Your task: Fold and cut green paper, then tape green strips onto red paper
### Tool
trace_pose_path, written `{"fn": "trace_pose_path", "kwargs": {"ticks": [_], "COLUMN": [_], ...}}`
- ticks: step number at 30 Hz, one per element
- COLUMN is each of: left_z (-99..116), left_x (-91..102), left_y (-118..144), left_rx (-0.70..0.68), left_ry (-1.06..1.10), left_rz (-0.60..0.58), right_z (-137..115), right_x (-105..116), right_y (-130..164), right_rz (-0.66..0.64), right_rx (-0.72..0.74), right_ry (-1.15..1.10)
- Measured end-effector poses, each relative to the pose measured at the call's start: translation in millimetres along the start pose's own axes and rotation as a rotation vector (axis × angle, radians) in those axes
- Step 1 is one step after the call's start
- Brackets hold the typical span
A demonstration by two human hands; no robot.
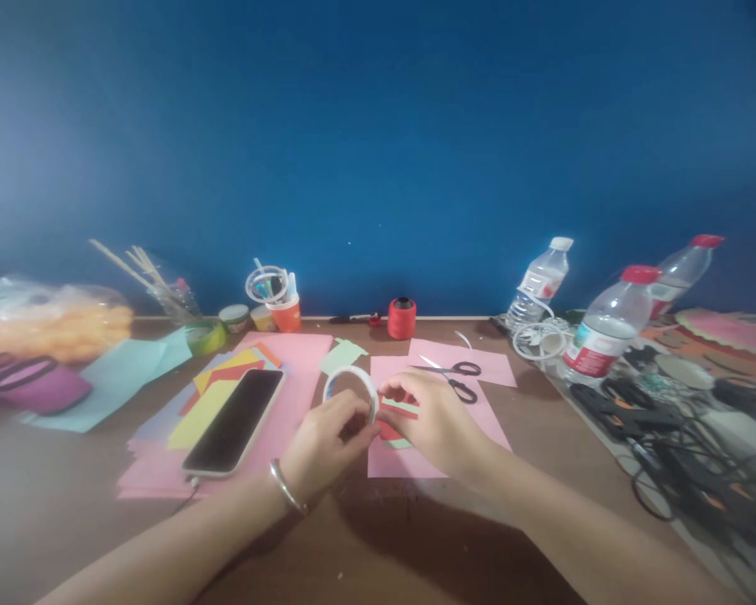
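**Tape roll held over the pink sheet, end being drawn**

Tape (351, 388) sits at the centre of the frame, a white roll standing on edge and pinched in the left hand (328, 445), whose fingers close on its lower rim. The right hand (432, 420) meets it from the right, thumb and forefinger closed at the roll's edge, apparently on the free end; the exact contact is too small to make out. Just below the fingertips lies a small red and green paper piece (396, 420) on a pink sheet (409, 458).

To do this step well, my judgement is that the left hand should keep the roll steady and upright while the right draws the strip out straight and low, close to the paper piece, so the tape does not twist or stick to itself. A short length seems best.

Scissors (457, 376) lie just above the right hand. A phone (234, 420) rests on stacked coloured paper (214, 395) at centre left. A red thread spool (401, 318) stands at the back, and water bottles (605, 332) at the right.
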State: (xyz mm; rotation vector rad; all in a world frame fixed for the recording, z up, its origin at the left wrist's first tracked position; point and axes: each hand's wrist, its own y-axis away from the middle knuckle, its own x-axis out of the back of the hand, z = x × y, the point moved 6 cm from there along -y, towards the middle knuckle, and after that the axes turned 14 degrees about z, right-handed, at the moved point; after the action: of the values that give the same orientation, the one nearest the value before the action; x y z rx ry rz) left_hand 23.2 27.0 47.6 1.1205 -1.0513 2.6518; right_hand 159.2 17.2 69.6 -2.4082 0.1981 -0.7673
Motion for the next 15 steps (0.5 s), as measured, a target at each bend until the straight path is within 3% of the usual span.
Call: {"fn": "trace_pose_path", "kwargs": {"ticks": [8, 15], "left_z": [4, 9], "left_x": [1.5, 0.1], "left_y": [0, 0], "left_rx": [-0.051, -0.077], "left_ry": [-0.002, -0.018], "left_rz": [0.002, -0.043], "right_z": [-12, -11], "right_x": [5, 5], "right_y": [0, -5], "right_rz": [0.021, -0.103], "right_rx": [0.084, 0.048], "right_ry": [0.018, 0.028]}}
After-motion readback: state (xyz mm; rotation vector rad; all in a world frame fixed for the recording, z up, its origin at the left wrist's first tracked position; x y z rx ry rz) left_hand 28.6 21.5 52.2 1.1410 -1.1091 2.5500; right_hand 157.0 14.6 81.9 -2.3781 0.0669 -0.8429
